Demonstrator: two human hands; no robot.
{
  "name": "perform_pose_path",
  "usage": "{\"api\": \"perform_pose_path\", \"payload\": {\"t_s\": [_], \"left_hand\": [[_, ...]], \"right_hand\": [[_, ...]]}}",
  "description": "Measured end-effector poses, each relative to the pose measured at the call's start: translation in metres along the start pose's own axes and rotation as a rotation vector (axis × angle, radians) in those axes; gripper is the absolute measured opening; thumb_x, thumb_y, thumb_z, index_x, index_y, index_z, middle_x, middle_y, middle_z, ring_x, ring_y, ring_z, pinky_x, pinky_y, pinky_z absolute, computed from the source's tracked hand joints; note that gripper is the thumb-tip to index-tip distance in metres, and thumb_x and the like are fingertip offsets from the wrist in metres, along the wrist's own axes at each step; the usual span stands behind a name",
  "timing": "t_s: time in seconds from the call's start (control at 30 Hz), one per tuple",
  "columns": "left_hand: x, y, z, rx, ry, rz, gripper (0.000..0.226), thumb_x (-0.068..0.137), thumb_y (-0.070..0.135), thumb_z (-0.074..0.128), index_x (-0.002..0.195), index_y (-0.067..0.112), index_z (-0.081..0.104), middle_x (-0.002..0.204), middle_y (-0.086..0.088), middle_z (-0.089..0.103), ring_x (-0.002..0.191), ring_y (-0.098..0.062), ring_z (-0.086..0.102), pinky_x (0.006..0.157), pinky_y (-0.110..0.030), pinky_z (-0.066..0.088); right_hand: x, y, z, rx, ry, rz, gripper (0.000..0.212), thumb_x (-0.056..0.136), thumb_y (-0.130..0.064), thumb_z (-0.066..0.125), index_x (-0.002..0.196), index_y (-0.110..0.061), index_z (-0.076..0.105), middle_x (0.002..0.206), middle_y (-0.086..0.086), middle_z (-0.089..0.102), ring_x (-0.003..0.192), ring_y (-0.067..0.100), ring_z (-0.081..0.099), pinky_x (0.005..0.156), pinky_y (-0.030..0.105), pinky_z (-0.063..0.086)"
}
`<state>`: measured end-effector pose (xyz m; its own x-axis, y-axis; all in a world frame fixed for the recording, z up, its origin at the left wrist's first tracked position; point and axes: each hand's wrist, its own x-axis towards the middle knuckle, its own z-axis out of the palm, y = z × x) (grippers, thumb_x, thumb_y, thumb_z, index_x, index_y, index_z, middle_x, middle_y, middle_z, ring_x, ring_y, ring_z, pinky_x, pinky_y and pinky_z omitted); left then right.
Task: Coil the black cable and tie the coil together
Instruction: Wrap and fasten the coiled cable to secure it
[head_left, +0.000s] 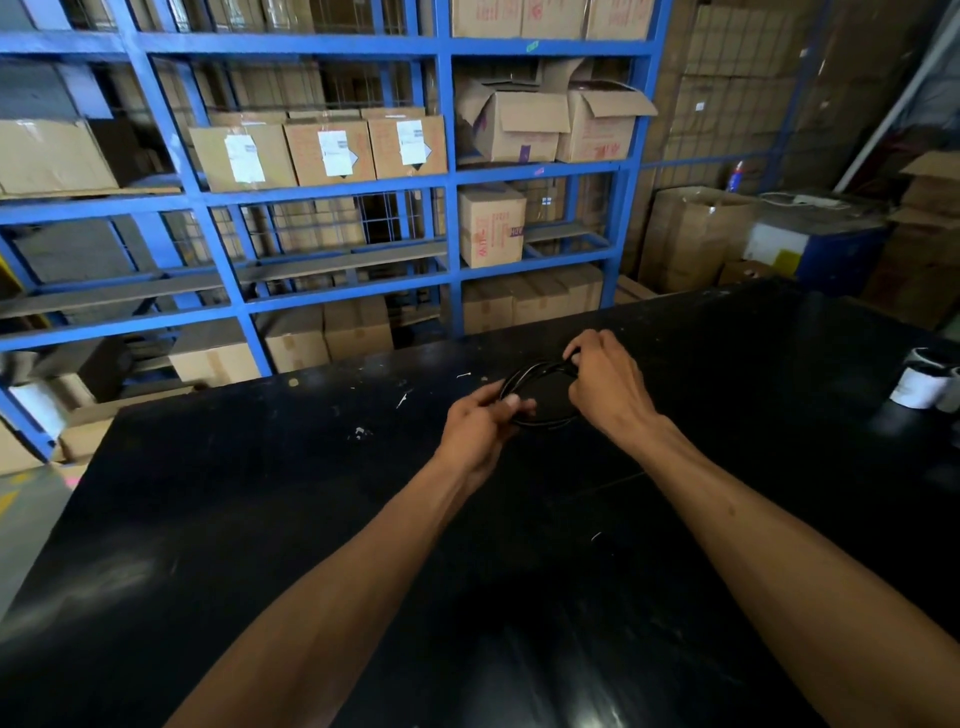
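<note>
Above the black table (260, 519), the left hand (475, 428) pinches the cable (540, 371) coil's near-left edge while the right hand (605, 384) closes on its far-right side, suggesting coiling is done and tying comes next, which calls for a steady grip.

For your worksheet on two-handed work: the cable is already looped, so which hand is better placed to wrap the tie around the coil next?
Probably the right hand. Its fingertips pinch the far side of the black cable coil, seemingly already working there, while the left hand grips the near side and steadies it above the black table.
</note>
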<state>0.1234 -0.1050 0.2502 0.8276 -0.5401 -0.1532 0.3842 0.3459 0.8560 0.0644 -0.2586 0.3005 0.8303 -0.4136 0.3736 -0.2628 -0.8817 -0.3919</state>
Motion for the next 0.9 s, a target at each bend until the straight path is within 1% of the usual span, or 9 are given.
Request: {"api": "perform_pose_path", "payload": {"t_s": [0.07, 0.17, 0.27, 0.4, 0.5, 0.57, 0.67, 0.77, 0.9], "left_hand": [[0.003, -0.003, 0.006, -0.172, 0.036, 0.007, 0.038, 0.099, -0.003, 0.047, 0.137, -0.002, 0.05, 0.103, -0.014, 0.062, 0.087, -0.019, 0.063, 0.084, -0.033, 0.056], [0.005, -0.009, 0.008, 0.004, 0.033, 0.067, 0.039, 0.101, -0.001, 0.043, 0.14, -0.003, 0.046, 0.084, -0.005, 0.056, 0.069, -0.011, 0.053, 0.075, -0.029, 0.051], [0.005, -0.01, 0.007, 0.259, -0.046, 0.103, 0.037, 0.101, 0.004, 0.046, 0.135, 0.012, 0.057, 0.091, -0.001, 0.063, 0.073, -0.009, 0.058, 0.086, -0.031, 0.052], [0.004, -0.005, 0.006, 0.539, -0.096, -0.022, 0.033, 0.098, 0.004, 0.053, 0.129, 0.012, 0.063, 0.11, -0.006, 0.07, 0.1, -0.017, 0.068, 0.088, -0.033, 0.058], [0.011, -0.005, 0.004, 0.494, 0.033, -0.142, 0.031, 0.097, 0.0, 0.055, 0.127, 0.006, 0.062, 0.107, -0.01, 0.07, 0.094, -0.02, 0.071, 0.074, -0.031, 0.063], [0.019, -0.007, 0.003, 0.388, 0.137, -0.169, 0.031, 0.096, -0.003, 0.055, 0.126, 0.0, 0.062, 0.107, -0.016, 0.07, 0.09, -0.024, 0.072, 0.066, -0.031, 0.064], [0.024, -0.005, 0.002, 0.325, 0.242, -0.165, 0.022, 0.095, -0.005, 0.056, 0.115, -0.006, 0.065, 0.112, -0.022, 0.068, 0.087, -0.025, 0.07, 0.055, -0.029, 0.062], [0.019, 0.006, 0.0, 0.239, 0.294, -0.19, 0.015, 0.094, -0.003, 0.058, 0.107, -0.001, 0.065, 0.115, -0.021, 0.066, 0.093, -0.028, 0.07, 0.053, -0.028, 0.061], [0.012, 0.019, -0.003, 0.064, 0.285, -0.279, 0.025, 0.093, -0.005, 0.058, 0.118, -0.002, 0.06, 0.113, -0.023, 0.066, 0.102, -0.033, 0.069, 0.059, -0.034, 0.064]], "right_hand": [[0.0, 0.001, 0.001, 0.065, 0.005, 0.045, 0.046, 0.084, 0.002, 0.07, 0.125, -0.015, 0.057, 0.131, 0.011, 0.053, 0.119, 0.023, 0.059, 0.097, 0.037, 0.054], [0.001, 0.004, 0.0, 0.121, 0.017, 0.107, 0.043, 0.086, 0.003, 0.069, 0.123, -0.015, 0.059, 0.131, 0.011, 0.055, 0.117, 0.022, 0.06, 0.089, 0.028, 0.05], [0.002, 0.008, -0.002, 0.104, 0.021, 0.143, 0.039, 0.087, 0.001, 0.069, 0.122, -0.015, 0.061, 0.129, 0.01, 0.057, 0.114, 0.021, 0.061, 0.081, 0.025, 0.045], [0.002, 0.015, -0.002, 0.026, -0.014, 0.127, 0.035, 0.088, -0.004, 0.07, 0.12, -0.014, 0.062, 0.127, 0.01, 0.058, 0.112, 0.022, 0.062, 0.088, 0.031, 0.052], [0.001, 0.018, 0.007, 0.089, -0.067, 0.142, 0.033, 0.094, -0.009, 0.065, 0.126, -0.015, 0.062, 0.131, 0.01, 0.055, 0.118, 0.024, 0.06, 0.092, 0.033, 0.05], [-0.002, 0.019, 0.015, 0.154, -0.052, 0.165, 0.041, 0.099, -0.019, 0.061, 0.139, -0.019, 0.051, 0.14, 0.011, 0.047, 0.125, 0.024, 0.055, 0.097, 0.036, 0.049], [-0.016, 0.021, 0.024, 0.05, 0.06, -0.126, 0.051, 0.097, -0.023, 0.062, 0.144, -0.022, 0.044, 0.147, 0.007, 0.04, 0.131, 0.021, 0.047, 0.107, 0.039, 0.047], [-0.032, 0.026, 0.032, -0.167, -0.04, -0.501, 0.052, 0.092, -0.026, 0.064, 0.143, -0.022, 0.051, 0.148, 0.003, 0.049, 0.137, 0.02, 0.045, 0.114, 0.039, 0.035], [-0.037, 0.032, 0.045, -0.299, -0.071, -0.503, 0.049, 0.092, -0.029, 0.067, 0.139, -0.021, 0.055, 0.14, 0.005, 0.058, 0.132, 0.023, 0.051, 0.109, 0.041, 0.041]]}}
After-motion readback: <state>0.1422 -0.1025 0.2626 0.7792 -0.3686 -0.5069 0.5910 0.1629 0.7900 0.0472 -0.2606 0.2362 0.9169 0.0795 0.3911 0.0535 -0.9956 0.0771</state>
